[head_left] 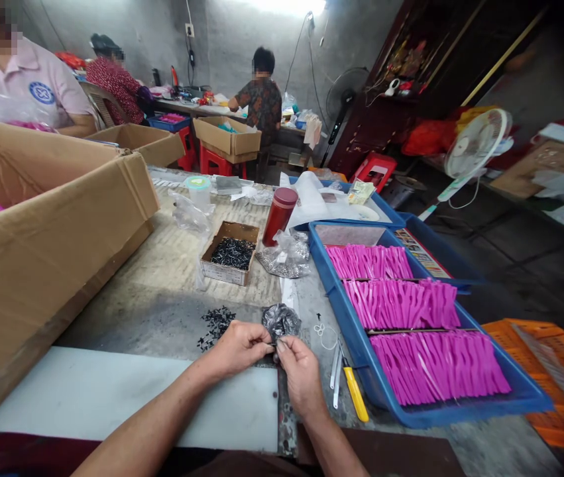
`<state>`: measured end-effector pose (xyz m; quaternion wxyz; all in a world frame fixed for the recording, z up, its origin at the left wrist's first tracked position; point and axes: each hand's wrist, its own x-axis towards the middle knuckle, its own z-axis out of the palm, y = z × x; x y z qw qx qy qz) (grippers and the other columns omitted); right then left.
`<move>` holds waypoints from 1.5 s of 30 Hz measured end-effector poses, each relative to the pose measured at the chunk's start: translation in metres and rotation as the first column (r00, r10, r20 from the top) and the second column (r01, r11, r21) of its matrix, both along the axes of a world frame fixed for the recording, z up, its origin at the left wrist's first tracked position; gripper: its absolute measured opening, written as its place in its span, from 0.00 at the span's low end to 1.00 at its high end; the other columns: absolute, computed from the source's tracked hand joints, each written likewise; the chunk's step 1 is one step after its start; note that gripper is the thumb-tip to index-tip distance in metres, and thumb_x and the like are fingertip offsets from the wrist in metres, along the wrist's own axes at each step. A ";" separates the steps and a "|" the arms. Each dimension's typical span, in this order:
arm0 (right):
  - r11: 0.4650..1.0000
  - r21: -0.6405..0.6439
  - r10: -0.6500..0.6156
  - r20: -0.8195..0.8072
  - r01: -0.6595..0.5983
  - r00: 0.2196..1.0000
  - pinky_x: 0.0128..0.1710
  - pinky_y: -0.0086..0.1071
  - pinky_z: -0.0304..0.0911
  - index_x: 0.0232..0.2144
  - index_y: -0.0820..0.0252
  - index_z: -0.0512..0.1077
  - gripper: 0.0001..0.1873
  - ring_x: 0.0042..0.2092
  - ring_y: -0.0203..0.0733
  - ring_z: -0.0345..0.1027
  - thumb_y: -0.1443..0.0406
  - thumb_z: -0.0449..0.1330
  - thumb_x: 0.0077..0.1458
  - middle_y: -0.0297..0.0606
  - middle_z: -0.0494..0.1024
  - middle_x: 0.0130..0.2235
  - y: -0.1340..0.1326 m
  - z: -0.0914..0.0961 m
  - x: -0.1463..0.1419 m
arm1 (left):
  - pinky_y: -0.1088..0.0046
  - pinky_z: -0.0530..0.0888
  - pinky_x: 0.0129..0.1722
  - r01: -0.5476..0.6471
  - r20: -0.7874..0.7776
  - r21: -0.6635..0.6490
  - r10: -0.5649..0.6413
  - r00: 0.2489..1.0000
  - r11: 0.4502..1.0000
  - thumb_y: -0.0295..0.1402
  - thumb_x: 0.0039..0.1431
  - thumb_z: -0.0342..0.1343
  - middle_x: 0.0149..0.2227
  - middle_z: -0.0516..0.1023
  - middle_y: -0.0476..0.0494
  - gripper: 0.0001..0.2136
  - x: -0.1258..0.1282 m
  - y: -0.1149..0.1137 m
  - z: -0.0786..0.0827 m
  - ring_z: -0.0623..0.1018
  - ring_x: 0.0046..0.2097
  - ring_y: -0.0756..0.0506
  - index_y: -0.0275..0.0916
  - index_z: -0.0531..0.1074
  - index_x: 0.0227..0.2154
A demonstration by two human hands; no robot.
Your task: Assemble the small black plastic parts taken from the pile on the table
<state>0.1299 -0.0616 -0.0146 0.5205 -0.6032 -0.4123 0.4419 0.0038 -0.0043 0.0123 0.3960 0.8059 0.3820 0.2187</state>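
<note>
My left hand (244, 344) and my right hand (299, 368) meet over the near part of the table, fingertips pinched together. Between them is something small and dark, too little to name. Just behind the fingers lies a crumpled dark plastic bag (282, 320). A loose pile of small black pieces (217, 326) is spread to the left of my left hand. To the right of my right hand lie a yellow-handled screwdriver (355, 392), thin metal strips (336, 377) and a white loop of string (325, 336).
A blue tray (346, 331) holds rows of magenta pieces (435, 368) on the right. A small carton (226, 273) of black bits, a red canister (280, 215) and a clear bag (286, 258) stand farther back. A large cardboard box (63, 265) fills the left. Other people sit beyond.
</note>
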 end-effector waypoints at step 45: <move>0.919 -0.217 0.243 0.969 -0.329 0.039 0.29 0.33 0.43 0.26 0.61 0.67 0.11 0.33 0.43 0.62 0.75 0.47 0.47 0.40 0.72 0.29 0.047 0.011 0.030 | 0.79 0.62 0.29 -0.108 -0.473 0.380 0.293 0.831 0.919 0.28 0.48 0.46 0.28 0.74 0.47 0.08 -0.045 0.078 0.049 0.71 0.31 0.49 0.39 0.71 0.27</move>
